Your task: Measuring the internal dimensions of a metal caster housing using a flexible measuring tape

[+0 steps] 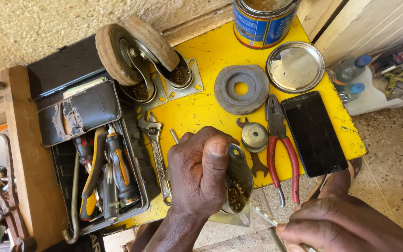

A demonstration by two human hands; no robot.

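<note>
A rough plastered wall [33, 23] and speckled floor [392, 154] frame a yellow table [206, 51], its paint scratched. On its left an open black toolbox [71, 70] holds screwdrivers. Two caster wheels [138, 49] lean at the far edge, near a tin can [262, 21], its lid [295, 66], a grey rubber ring [241, 88], a black phone [313, 133], red pliers [281, 149] and an adjustable wrench [157, 154]. The left hand [199, 172] grips a caster bracket [238, 184] just off the near edge; the right hand [346, 228] pinches a thin metal tool [267, 219] beside it.
</note>
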